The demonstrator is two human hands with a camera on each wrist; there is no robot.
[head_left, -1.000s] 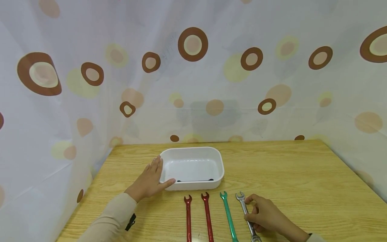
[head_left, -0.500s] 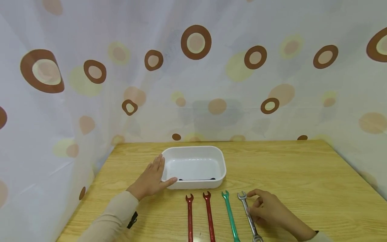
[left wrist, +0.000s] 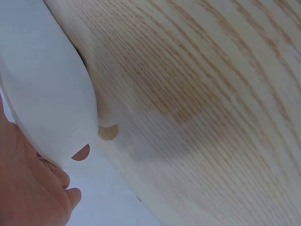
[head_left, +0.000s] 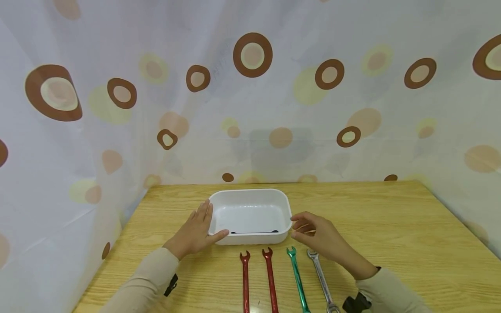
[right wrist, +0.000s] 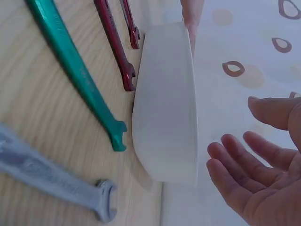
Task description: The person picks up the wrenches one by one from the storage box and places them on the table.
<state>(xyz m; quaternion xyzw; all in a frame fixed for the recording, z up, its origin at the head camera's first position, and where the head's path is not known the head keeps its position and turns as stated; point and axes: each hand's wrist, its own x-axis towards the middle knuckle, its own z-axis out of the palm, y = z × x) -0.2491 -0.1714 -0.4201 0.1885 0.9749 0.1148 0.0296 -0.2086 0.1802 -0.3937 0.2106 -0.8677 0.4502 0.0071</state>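
Left hand [head_left: 192, 230], thumb and fingers spread, touches white tray [head_left: 250, 239] at centre frame; right hand [head_left: 321, 237], fingers parted, hovers near tray's right end; 4 wrenches [head_left: 271, 278] lie lower centre

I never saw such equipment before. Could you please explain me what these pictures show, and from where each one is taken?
There is no machine here: a person works with two bare hands. The wide picture comes from a camera on the head, looking forward and down. The two others come from cameras on the left and right wrists.

On the wooden table stands a white tray. In front of it lie, from left to right, two red wrenches, a green wrench and a silver wrench.

The left hand rests on the tray's left end. The right hand is by its right end, holding nothing. A dark thing inside the tray is mostly hidden.
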